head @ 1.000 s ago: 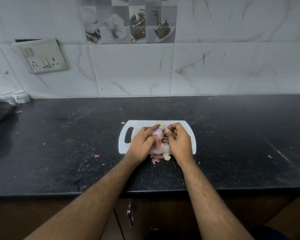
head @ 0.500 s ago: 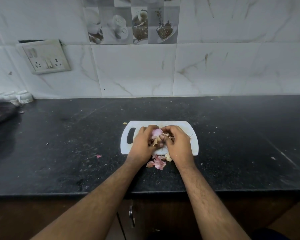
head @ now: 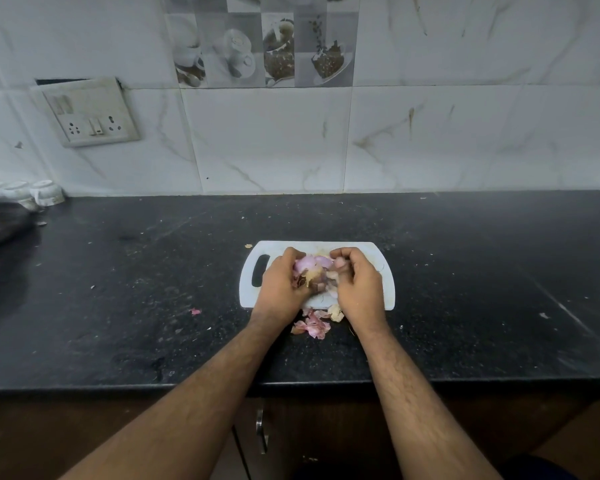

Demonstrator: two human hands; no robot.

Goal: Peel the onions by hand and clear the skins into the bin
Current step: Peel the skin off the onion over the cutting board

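Black speckled tabletop (head: 465, 271), white marble-look wall tiles behind. White cutting board (head: 378, 258) lies flat near the front edge, handle slot to the left.

Both hands over the board, close together. Left hand (head: 279, 285): fingers curled round an onion (head: 309, 268), pale purple, with loose skin and a papery brown patch showing at the near side. The left grip is closed on the onion and holds it just above the board. Right hand (head: 359, 289): fingers curled in toward the onion, fingertips at its right side among pale skin flaps; the right grip looks pinched on a bit of skin, though the exact contact is hidden behind the knuckles.

Peeled skins (head: 312, 325) lie in a small pink and tan heap on the tabletop, just in front of the board's near edge, between the two wrists. One stray pink scrap (head: 195, 311) sits alone on the tabletop, left of the board. Fine crumbs are scattered over the surface.

Far left at the wall: small white cups (head: 45, 192) in a row, a dark cloth-like shape (head: 0, 226) beside them. Socket plate (head: 90, 114) on the wall, upper left. Picture tile of cups (head: 264, 43) at top centre. Cabinet handle (head: 260, 431) below the tabletop edge.
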